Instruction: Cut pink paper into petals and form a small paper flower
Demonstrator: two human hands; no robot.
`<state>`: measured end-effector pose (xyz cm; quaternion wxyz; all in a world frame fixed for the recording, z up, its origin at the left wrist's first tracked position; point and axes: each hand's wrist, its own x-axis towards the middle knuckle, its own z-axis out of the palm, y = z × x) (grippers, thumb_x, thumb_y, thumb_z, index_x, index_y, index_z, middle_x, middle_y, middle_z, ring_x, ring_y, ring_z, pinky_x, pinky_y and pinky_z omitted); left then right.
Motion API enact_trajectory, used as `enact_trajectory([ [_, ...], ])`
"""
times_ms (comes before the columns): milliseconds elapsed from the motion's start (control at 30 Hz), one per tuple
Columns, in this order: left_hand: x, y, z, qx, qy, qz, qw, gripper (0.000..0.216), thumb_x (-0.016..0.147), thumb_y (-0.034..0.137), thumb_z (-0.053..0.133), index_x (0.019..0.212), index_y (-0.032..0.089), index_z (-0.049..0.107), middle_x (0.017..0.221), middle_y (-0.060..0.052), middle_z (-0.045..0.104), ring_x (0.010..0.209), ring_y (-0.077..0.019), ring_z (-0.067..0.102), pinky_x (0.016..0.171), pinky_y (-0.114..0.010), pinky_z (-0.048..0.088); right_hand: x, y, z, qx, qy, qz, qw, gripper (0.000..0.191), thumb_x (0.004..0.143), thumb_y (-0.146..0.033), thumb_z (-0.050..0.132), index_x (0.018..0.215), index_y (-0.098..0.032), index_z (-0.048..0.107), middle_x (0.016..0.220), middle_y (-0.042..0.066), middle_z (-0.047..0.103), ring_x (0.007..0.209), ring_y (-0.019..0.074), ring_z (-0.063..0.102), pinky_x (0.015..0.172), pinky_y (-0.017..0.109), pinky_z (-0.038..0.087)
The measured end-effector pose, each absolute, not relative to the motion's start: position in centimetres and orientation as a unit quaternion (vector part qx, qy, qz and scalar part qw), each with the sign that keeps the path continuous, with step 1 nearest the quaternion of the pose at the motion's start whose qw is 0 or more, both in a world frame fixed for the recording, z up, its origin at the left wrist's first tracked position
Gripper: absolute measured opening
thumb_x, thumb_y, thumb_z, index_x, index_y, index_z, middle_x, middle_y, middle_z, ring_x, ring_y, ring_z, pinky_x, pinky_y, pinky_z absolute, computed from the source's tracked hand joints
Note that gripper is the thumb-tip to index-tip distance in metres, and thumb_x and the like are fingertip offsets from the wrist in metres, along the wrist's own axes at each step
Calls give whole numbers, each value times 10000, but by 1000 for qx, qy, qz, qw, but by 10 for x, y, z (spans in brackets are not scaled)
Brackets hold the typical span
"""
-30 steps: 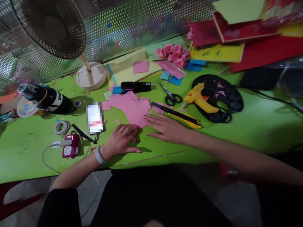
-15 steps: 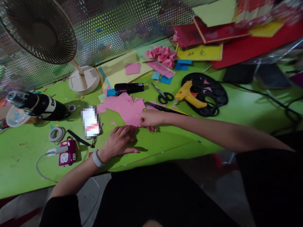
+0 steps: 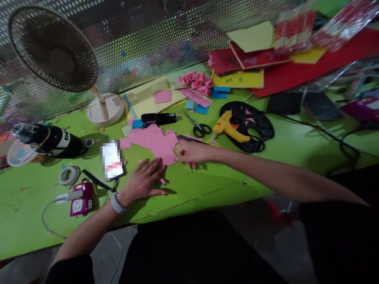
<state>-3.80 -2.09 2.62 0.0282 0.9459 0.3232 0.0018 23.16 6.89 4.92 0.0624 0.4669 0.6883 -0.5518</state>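
Note:
My left hand lies with fingers spread on the green table, its fingertips at the lower edge of a jagged pink sheet of paper. A small pink scrap shows between its thumb and fingers. At the sheet's right edge, my right hand is closed, thumb and forefinger pressed together; anything between them is too small to make out. Just behind that hand lies a dark cutter knife, partly covered by it. Black-handled scissors and a black stapler rest beyond the sheet.
A yellow glue gun lies on a black palette-shaped tray at right. To the left are a phone, tape roll, purple plug adapter, black bottle and fan. Folded pink paper pieces sit at the back.
The view has shifted slightly. My hands have drawn a little apart, and the fingers of my left hand are spread wider. A pink scrap now shows beside the left thumb.

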Motion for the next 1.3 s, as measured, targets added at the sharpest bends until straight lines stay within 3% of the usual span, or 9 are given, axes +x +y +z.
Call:
enact_trajectory([
  [133, -43, -5, 34, 950, 308, -20, 49, 888, 937, 800, 345, 1592, 200, 369, 1654, -169, 341, 1539, -318, 334, 1267, -517, 247, 224, 67, 45, 459, 697, -546, 67, 325, 971, -321, 606, 688, -167, 563, 528, 20, 632, 478, 135, 644, 528, 245, 528],
  [267, -38, -1, 43, 947, 307, 14, 91, 783, 939, 775, 419, 1484, 223, 523, 1579, -168, 471, 1452, -327, 468, 1202, -533, 373, 226, 67, 40, 456, 697, -549, 79, 339, 973, -339, 613, 689, -156, 579, 510, 28, 630, 474, 138, 643, 557, 255, 537],
  [333, -30, -1, 49, 925, 355, 57, 125, 657, 973, 711, 448, 1359, 210, 628, 1407, -169, 627, 1259, -308, 629, 1047, -484, 520, 227, 67, 41, 455, 691, -556, 82, 334, 980, -328, 607, 695, -156, 575, 509, 30, 636, 471, 137, 641, 557, 257, 540],
  [400, -18, 0, 57, 864, 464, 107, 167, 520, 1029, 597, 438, 1124, 164, 709, 1070, -149, 741, 938, -238, 723, 788, -364, 583, 227, 66, 42, 458, 686, -559, 85, 323, 986, -297, 595, 696, -157, 571, 501, 25, 633, 457, 133, 630, 543, 254, 536],
  [467, -5, 4, 65, 780, 552, 100, 277, 450, 1025, 536, 498, 886, 150, 683, 759, -78, 717, 647, -155, 682, 603, -264, 522, 226, 64, 43, 463, 681, -560, 87, 310, 989, -268, 581, 699, -158, 569, 491, 20, 628, 440, 129, 621, 526, 248, 527],
  [567, 10, 19, 74, 627, 584, 32, 514, 353, 1016, 430, 563, 805, 154, 629, 599, -29, 670, 451, -110, 613, 452, -210, 427, 225, 64, 40, 470, 673, -565, 92, 299, 988, -256, 582, 704, -165, 563, 507, 31, 647, 440, 135, 631, 498, 241, 512],
  [767, 17, 39, 59, 536, 539, -6, 649, 414, 959, 392, 666, 644, 125, 652, 544, -70, 671, 445, -102, 632, 469, -210, 468, 225, 65, 36, 472, 661, -574, 102, 309, 994, -255, 572, 698, -174, 540, 525, 50, 666, 434, 136, 633, 481, 237, 511],
  [1067, 16, 43, 49, 541, 541, -40, 643, 442, 997, 381, 598, 658, 109, 682, 602, -96, 717, 494, -128, 676, 539, -251, 525, 226, 71, 35, 452, 647, -604, 107, 288, 971, -249, 611, 703, -173, 537, 485, 27, 639, 414, 131, 609, 449, 229, 488],
  [1300, 19, 48, 51, 541, 560, -59, 625, 434, 957, 416, 652, 649, 113, 689, 595, -91, 715, 484, -127, 664, 553, -263, 529, 229, 77, 36, 427, 641, -627, 114, 278, 963, -238, 606, 703, -165, 540, 506, 23, 645, 411, 115, 602, 480, 224, 503],
])
